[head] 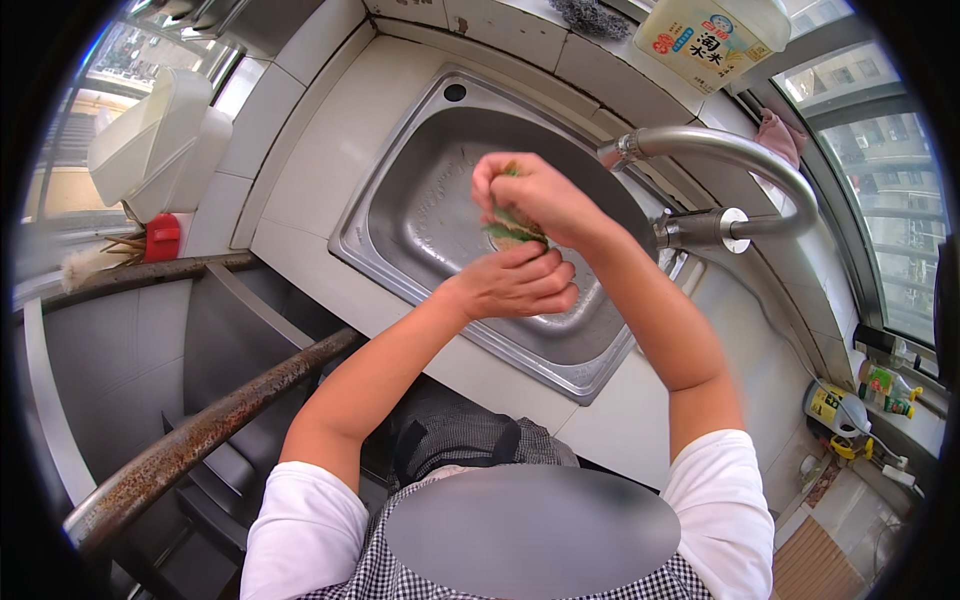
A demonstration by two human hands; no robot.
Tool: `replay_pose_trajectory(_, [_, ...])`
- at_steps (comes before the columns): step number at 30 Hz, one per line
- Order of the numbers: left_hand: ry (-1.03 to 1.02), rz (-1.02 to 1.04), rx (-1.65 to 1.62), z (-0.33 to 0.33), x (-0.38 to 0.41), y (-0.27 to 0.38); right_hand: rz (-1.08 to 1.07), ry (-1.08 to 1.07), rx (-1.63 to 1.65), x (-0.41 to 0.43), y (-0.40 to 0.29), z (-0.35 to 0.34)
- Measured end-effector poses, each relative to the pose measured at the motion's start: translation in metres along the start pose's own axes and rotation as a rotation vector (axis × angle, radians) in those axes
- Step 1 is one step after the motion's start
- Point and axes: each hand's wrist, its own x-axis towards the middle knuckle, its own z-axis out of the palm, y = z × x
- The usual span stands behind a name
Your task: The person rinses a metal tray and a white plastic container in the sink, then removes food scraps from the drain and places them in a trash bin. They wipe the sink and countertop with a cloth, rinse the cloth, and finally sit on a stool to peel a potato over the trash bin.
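Above the stainless steel sink [450, 217] both hands grip a crumpled green and tan cloth [512, 236], which looks twisted between them. My left hand [517, 283] closes on its lower end, knuckles up. My right hand [529, 191], somewhat blurred, holds the upper end, with a bit of green showing between the fingers. The cloth's exact kind is unclear, since the fingers cover much of it. Below the hands the sink's bottom is wet with droplets. The curved metal faucet [739, 142] stands to the right of the hands, its spout end near the sink's rim.
A large jug [712, 41] and a steel wool scourer [589, 16] sit on the ledge behind the sink. White plastic baskets [161, 150] stand at the left window beside a red holder [161, 238]. A rusty metal pipe [217, 427] crosses the lower left. Bottles [832, 412] stand at the right.
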Motion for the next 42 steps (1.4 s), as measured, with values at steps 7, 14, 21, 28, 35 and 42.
replay_pose_trajectory(7, [0.231,-1.078,-0.421,0.032,-0.022,0.003,-0.096,0.031,0.327,-0.006,0.164,-0.112])
replay_pose_trajectory(14, [0.753,-2.145,-1.358,0.043,-0.090,0.018,-0.324,0.432,-0.676,-0.031,0.184,-0.015])
replay_pose_trajectory(21, [-0.254,-1.830,-1.056,-0.029,-0.090,-0.009,0.072,0.188,-0.086,-0.075,0.107,-0.058])
replay_pose_trajectory(28, [-0.358,-1.356,-0.701,-0.018,-0.075,0.025,0.024,0.444,-1.254,-0.088,0.082,-0.046])
replay_pose_trajectory(35, [-0.098,-1.099,-0.699,-0.026,-0.020,0.059,-0.052,0.249,-0.337,-0.111,0.051,0.002])
replay_pose_trajectory(42, [-0.120,-1.188,-0.643,-0.078,0.006,0.064,-0.336,0.360,-0.313,-0.119,0.053,0.064])
